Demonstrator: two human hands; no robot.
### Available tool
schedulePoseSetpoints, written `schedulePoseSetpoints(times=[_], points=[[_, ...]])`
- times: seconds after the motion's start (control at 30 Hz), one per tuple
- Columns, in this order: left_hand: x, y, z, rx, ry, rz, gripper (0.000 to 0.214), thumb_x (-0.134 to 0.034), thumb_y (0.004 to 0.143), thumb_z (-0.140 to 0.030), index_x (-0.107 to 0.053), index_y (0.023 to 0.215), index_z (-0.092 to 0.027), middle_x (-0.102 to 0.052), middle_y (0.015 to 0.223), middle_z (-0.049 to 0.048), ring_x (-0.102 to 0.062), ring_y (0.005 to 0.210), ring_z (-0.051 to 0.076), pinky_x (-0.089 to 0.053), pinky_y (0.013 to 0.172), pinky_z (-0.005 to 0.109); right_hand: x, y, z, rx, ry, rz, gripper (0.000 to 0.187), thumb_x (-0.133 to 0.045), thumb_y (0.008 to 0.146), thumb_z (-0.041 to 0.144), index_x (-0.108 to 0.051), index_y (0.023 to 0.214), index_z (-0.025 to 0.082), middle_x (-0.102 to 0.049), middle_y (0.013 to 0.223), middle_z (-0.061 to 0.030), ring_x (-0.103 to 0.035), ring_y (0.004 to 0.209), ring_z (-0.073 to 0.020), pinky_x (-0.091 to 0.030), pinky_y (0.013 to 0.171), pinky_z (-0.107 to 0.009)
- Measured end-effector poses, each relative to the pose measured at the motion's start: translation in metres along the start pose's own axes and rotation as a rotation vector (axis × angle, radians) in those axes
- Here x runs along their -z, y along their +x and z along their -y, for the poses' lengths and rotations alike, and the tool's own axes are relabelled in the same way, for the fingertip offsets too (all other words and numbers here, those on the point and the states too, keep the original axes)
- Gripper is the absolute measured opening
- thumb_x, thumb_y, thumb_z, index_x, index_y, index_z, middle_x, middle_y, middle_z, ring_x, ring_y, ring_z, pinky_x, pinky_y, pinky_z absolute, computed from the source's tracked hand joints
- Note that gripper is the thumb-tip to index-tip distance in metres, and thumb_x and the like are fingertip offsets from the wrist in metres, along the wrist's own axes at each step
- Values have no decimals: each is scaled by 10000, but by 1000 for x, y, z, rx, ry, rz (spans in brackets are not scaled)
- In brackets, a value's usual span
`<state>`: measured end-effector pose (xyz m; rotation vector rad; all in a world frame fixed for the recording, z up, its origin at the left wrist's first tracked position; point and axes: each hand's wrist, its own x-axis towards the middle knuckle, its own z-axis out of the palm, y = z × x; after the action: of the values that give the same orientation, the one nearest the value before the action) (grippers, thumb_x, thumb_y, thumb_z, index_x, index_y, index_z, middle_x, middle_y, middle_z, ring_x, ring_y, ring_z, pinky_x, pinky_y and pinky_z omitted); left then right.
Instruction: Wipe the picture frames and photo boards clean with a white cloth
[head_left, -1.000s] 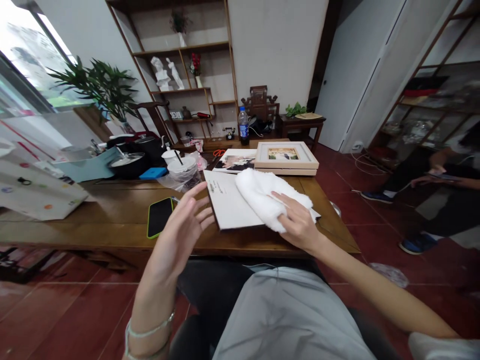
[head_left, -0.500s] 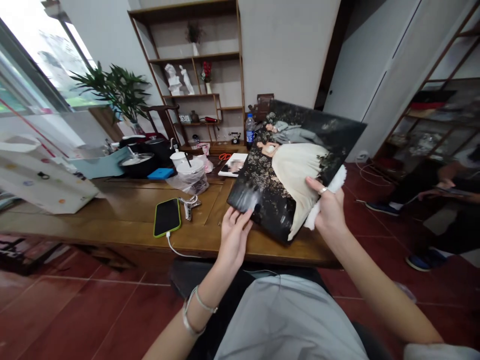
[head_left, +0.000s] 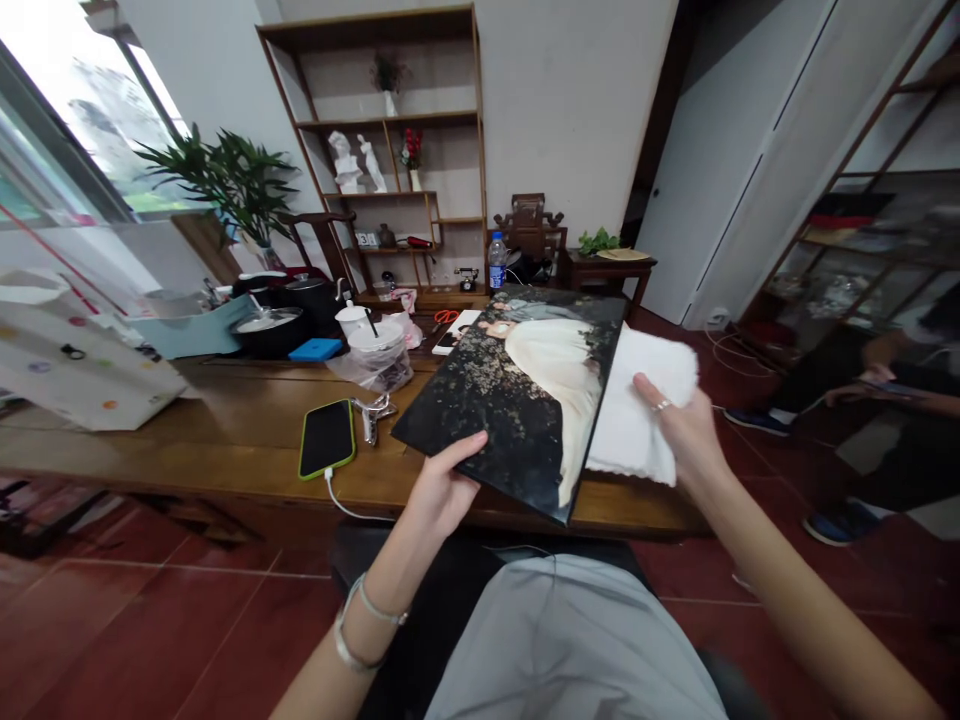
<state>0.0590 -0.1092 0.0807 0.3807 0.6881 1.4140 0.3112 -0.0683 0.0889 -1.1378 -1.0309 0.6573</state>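
Note:
A dark wedding photo panel is held tilted above the front of the wooden table. My left hand grips its lower left edge, thumb on the picture and fingers underneath. In my right hand is a folded white cloth, pinched with the thumb on top. The cloth lies beside the panel's right edge, partly behind it. Left of the panel are a phone in a green case, with a white cable plugged in, and a small silvery object.
Farther back stand a plastic-wrapped cup, a blue box, a black pot and a water bottle. A white paper bag occupies the left end. At the right, a person sits by a shelf.
The panel has come down flatter and leftward. My right hand has let go of its right edge and moved right with the cloth, which shows more fully. My left thumb now rests on the picture.

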Motion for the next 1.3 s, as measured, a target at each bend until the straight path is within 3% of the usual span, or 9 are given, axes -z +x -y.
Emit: schedulePoseSetpoints(times=[0.07, 0.17, 0.3, 0.37, 0.47, 0.6, 0.97, 1.13, 1.3], points=[[-2, -3, -13, -43, -16, -24, 178, -650, 624, -18, -701, 766, -113, -717, 782, 53, -681, 738, 192, -565, 767, 303, 20, 1, -1, 353, -340, -35, 200, -683, 710, 311, -653, 861, 184, -709, 930, -73, -642, 948, -298, -518, 827, -428], [-2, -5, -28, -132, -26, -67, 190, -623, 649, 2, -700, 770, -122, -718, 788, 41, -680, 722, 169, -571, 735, 262, 38, -4, -5, 716, -749, 322, 73, -593, 741, 184, -664, 753, 193, -688, 1042, -110, -571, 1095, -333, -450, 917, -485], [1, 2, -37, -179, -33, -124, 190, -597, 665, 38, -685, 743, -111, -711, 770, 38, -672, 699, 137, -568, 646, 195, 34, -16, -1, 744, -942, 976, 186, -595, 779, 232, -687, 940, 226, -488, 1369, -84, -370, 1311, -309, -304, 1055, -528], [4, 7, -39, -172, -25, -149, 171, -589, 675, 39, -673, 727, -100, -705, 760, 42, -666, 678, 132, -569, 621, 195, 27, -17, 11, 674, -911, 1100, 213, -644, 763, 362, -705, 921, 233, -455, 1397, -71, -366, 1315, -303, -310, 1065, -499], [8, 12, -40, -161, 7, -185, 154, -588, 677, 45, -653, 709, -90, -696, 740, 43, -659, 652, 136, -573, 591, 214, 11, -2, 41, 733, -720, 939, 185, -577, 829, 359, -715, 807, 237, -594, 1260, -43, -516, 1200, -242, -380, 1033, -415], [10, 13, -42, -146, 29, -216, 142, -580, 688, 42, -636, 715, -86, -687, 729, 47, -657, 646, 148, -572, 560, 233, -36, 40, 62, 919, -634, 638, 207, -515, 871, 308, -694, 937, 227, -700, 1049, -41, -616, 1033, -215, -455, 914, -359], [21, 23, -46, -112, 44, -249, 104, -573, 711, 7, -604, 701, -91, -672, 714, 54, -650, 648, 151, -558, 550, 241, -225, 131, -20, 876, -1412, 933, 460, -588, 806, 386, -551, 1182, 124, -618, 1152, -194, -564, 1065, -321, -416, 851, -386], [27, 29, -41, -98, 35, -237, 118, -596, 695, 2, -610, 743, -106, -675, 759, 46, -650, 660, 146, -553, 567, 241, -260, 147, -53, 681, -1558, 1003, 865, -600, 699, 634, -367, 1365, 133, -515, 1287, -242, -460, 1188, -386, -358, 925, -505], [29, 34, -38, -90, 24, -248, 148, -614, 691, -8, -609, 793, -114, -677, 772, 48, -652, 686, 151, -552, 580, 235, -264, 162, -77, 777, -1464, 1167, 665, -480, 835, 538, -362, 1381, 175, -362, 1439, -183, -431, 1240, -344, -384, 931, -471]])
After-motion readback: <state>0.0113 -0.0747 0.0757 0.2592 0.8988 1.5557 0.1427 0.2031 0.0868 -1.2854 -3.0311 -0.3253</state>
